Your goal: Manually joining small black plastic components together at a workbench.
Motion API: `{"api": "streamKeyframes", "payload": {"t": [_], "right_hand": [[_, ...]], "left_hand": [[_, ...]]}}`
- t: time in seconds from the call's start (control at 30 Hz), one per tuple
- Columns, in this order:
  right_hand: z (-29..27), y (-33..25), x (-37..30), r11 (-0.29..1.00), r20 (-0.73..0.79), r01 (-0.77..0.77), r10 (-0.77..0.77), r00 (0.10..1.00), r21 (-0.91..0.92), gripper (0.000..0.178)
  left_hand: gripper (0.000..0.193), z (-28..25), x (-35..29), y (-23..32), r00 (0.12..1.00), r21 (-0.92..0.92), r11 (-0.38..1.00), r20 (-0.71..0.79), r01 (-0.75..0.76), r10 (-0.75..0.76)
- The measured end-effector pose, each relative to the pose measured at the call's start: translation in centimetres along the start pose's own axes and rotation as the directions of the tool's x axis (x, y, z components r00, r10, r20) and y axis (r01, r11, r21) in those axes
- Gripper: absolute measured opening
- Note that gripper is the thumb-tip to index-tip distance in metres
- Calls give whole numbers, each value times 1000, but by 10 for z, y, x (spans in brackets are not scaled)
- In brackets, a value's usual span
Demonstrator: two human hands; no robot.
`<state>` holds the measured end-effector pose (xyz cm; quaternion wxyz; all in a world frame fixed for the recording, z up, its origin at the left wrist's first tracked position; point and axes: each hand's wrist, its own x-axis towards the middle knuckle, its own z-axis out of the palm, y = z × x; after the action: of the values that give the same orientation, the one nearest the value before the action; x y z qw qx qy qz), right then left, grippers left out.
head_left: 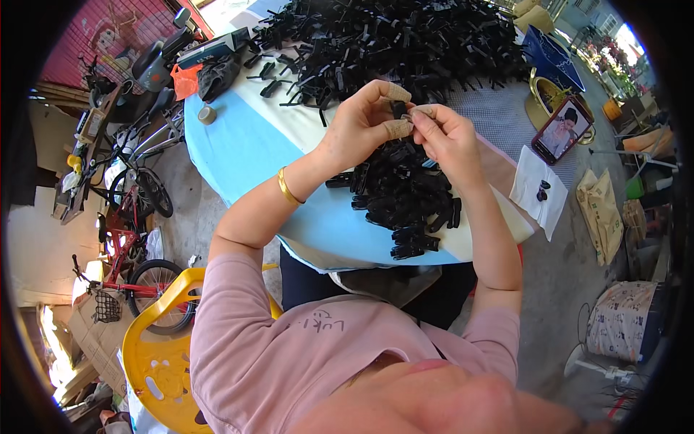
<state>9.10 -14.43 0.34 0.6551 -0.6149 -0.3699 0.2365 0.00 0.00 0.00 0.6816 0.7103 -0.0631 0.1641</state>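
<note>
My left hand (356, 129) is closed around a small black plastic piece (398, 109), pinching it between a thumb and fingertip wrapped in tan tape. Close against it, my right hand (450, 139) has thumb and forefinger pressed together at the piece's edge; whatever sits between them is too small to make out. Below both hands lies a small pile of similar black pieces (412, 192), on the table near my body. A far larger heap of black parts (405, 43), many with thin strips sticking out, covers the far side.
The table (238, 159) has a blue and cream cover. A tape roll (207, 115) and a black bag (218, 76) are at its left. To the right, a phone (562, 129) leans by a gold pot (543, 101), near white paper (531, 189). A yellow chair (155, 362) stands lower left.
</note>
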Motion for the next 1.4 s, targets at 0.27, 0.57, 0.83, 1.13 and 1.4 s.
{"api": "streamKeyframes", "payload": {"t": [0.27,0.57,0.83,1.13,1.4], "right_hand": [[6,3,-4,999,-16,39,-40,999,-19,15],[10,11,-5,997,-37,68,-70,997,-43,15],[-1,-3,-1,945,-65,247,-266,962,-214,19],[-21,-8,-1,949,130,305,-293,947,-81,14],[-20,-8,-1,950,207,296,-310,928,98,17]], "left_hand": [[27,1,-2,-3,985,207,969,-77,-137,156],[21,13,-6,-12,883,397,854,-183,-337,433],[53,11,-3,-4,954,508,851,-165,-135,250],[78,-15,-4,27,959,105,994,283,-26,-4],[46,-18,7,-3,907,-387,906,422,173,7]]}}
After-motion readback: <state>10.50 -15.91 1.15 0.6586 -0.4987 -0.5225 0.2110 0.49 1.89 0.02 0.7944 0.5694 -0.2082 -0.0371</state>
